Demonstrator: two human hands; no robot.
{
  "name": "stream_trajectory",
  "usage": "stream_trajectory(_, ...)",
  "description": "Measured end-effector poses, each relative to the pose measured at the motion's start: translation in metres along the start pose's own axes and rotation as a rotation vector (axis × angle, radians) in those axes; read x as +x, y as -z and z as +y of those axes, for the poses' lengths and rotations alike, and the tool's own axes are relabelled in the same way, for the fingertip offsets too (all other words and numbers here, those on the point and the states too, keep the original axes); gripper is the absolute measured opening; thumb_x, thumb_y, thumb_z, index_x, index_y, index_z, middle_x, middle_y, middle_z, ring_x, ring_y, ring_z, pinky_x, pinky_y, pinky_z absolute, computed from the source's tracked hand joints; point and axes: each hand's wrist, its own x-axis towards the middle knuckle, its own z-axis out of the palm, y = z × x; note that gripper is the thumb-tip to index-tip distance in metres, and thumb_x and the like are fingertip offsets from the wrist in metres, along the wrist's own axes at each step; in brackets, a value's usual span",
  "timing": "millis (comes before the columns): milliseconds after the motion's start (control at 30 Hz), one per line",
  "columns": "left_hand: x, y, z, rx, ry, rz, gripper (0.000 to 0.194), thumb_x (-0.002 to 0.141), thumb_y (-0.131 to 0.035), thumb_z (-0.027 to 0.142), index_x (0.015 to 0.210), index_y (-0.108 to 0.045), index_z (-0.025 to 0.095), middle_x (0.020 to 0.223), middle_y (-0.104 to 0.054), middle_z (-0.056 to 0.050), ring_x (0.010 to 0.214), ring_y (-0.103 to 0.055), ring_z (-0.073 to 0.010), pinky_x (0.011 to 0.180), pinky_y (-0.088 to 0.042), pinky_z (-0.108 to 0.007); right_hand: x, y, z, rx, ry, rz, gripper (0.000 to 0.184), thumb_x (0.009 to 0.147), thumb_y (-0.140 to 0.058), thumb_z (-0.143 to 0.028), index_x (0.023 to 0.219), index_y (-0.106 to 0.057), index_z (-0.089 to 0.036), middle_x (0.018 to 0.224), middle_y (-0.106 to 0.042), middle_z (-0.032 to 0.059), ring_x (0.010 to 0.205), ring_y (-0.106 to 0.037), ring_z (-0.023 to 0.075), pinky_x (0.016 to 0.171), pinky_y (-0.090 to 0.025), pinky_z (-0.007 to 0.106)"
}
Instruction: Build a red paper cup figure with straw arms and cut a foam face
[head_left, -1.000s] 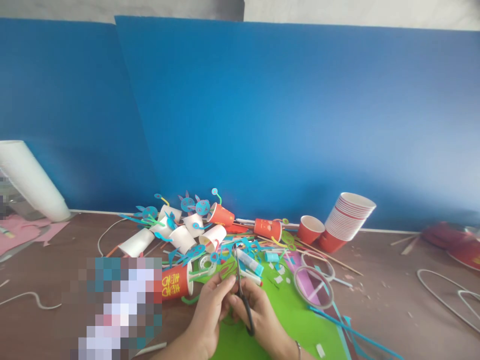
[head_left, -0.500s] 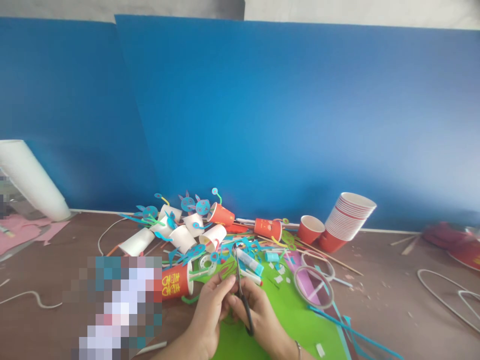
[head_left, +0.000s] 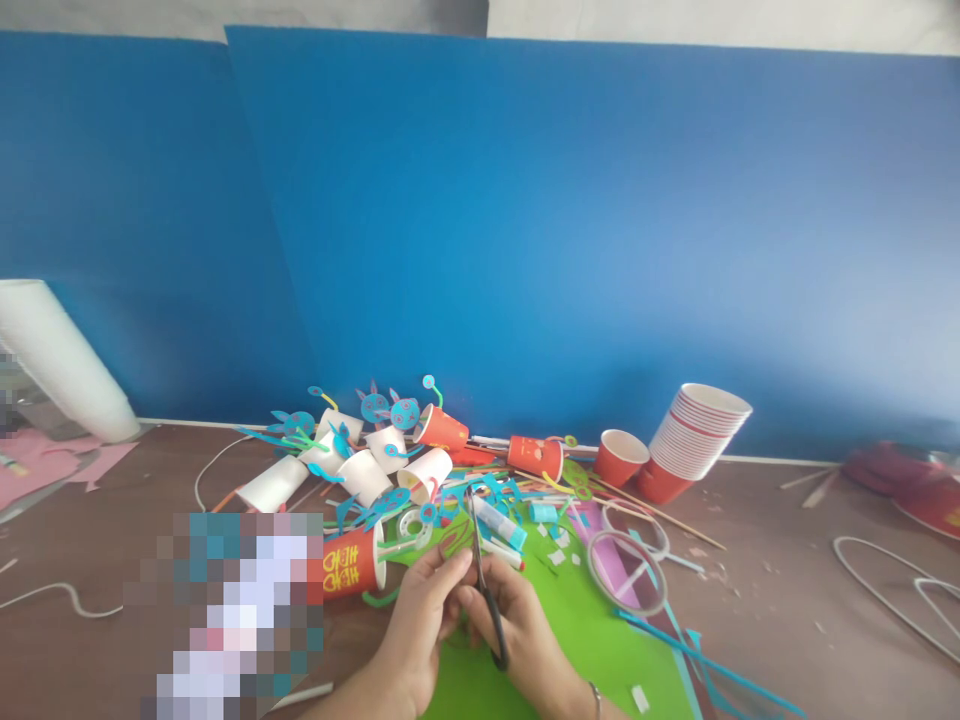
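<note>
Low in the middle of the head view, my right hand [head_left: 525,625] grips black-handled scissors [head_left: 482,575] with the blades pointing up and away. My left hand [head_left: 420,615] is closed in a pinch right against the blades, holding a small piece I cannot make out. Both hands hover over a bright green sheet [head_left: 592,630] lying on the brown table [head_left: 757,610]. A red paper cup [head_left: 352,562] lies on its side just left of my left hand.
Behind my hands lies a heap of white and red cups with blue paper cut-outs [head_left: 375,450], a glue stick [head_left: 499,522], tape rings [head_left: 626,570], a stack of red cups [head_left: 694,435], white wire loops [head_left: 892,590] and a white roll [head_left: 60,360]. Blue boards [head_left: 525,230] stand at the back.
</note>
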Motion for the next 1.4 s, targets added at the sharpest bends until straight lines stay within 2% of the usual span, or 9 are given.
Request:
stream_trajectory(133,0.002,-0.001,0.001,-0.001,-0.01,0.011,0.047,0.059,-0.082,0.047,0.094,-0.071,0.018,0.076,-0.064,0.001,0.053,-0.046,-0.0064,0.045,-0.031,-0.016,0.0,0.0,0.001,-0.006,-0.015,0.01,0.047,0.07,-0.075,-0.058,0.078,-0.054,-0.017,0.059,-0.049,-0.0046,0.048,-0.044,0.0088,0.045,-0.037,0.021)
stream_trajectory(300,0.004,0.002,0.002,-0.006,-0.041,0.007,0.04,0.063,-0.081,0.041,0.093,-0.069,0.018,0.074,-0.061,0.002,0.057,-0.047,-0.007,0.051,-0.035,-0.016,0.001,0.0,-0.002,-0.004,-0.024,0.013,0.047,0.07,-0.074,-0.059,0.075,-0.052,-0.018,0.058,-0.048,-0.0049,0.046,-0.042,0.008,0.044,-0.037,0.02)
stream_trajectory(467,0.008,0.006,0.002,0.062,-0.099,0.048,0.032,0.066,-0.077,0.043,0.079,-0.064,0.017,0.051,-0.039,0.009,0.047,-0.03,-0.0055,0.046,-0.025,-0.016,0.0,0.001,-0.006,-0.03,-0.042,0.006,0.047,0.071,-0.072,-0.06,0.073,-0.049,-0.019,0.053,-0.045,-0.0067,0.044,-0.041,0.0077,0.043,-0.035,0.02)
stream_trajectory(600,0.009,0.006,0.005,0.116,-0.121,0.069,0.036,0.066,-0.075,0.048,0.074,-0.057,0.018,0.046,-0.032,0.011,0.044,-0.023,-0.006,0.043,-0.016,-0.018,0.0,0.001,-0.007,-0.059,-0.063,0.0,0.048,0.069,-0.073,-0.061,0.073,-0.05,-0.019,0.051,-0.045,-0.0068,0.042,-0.04,0.0077,0.041,-0.034,0.019)
stream_trajectory(967,0.011,0.007,0.007,0.153,-0.165,0.083,0.044,0.069,-0.071,0.057,0.077,-0.053,0.019,0.046,-0.033,0.011,0.045,-0.023,-0.006,0.045,-0.014,-0.02,0.0,0.003,-0.007,-0.059,-0.081,-0.029,0.047,0.069,-0.075,-0.059,0.074,-0.05,-0.019,0.051,-0.044,-0.0075,0.042,-0.04,0.0074,0.04,-0.033,0.019)
stream_trajectory(1400,0.013,0.006,0.01,0.216,-0.229,0.139,0.051,0.067,-0.068,0.066,0.074,-0.049,0.02,0.043,-0.031,0.011,0.042,-0.018,-0.0056,0.041,-0.01,-0.021,-0.001,0.007,-0.001,-0.09,-0.11,-0.139,0.048,0.072,-0.07,-0.062,0.076,-0.048,-0.019,0.052,-0.044,-0.0079,0.041,-0.039,0.006,0.039,-0.031,0.018)
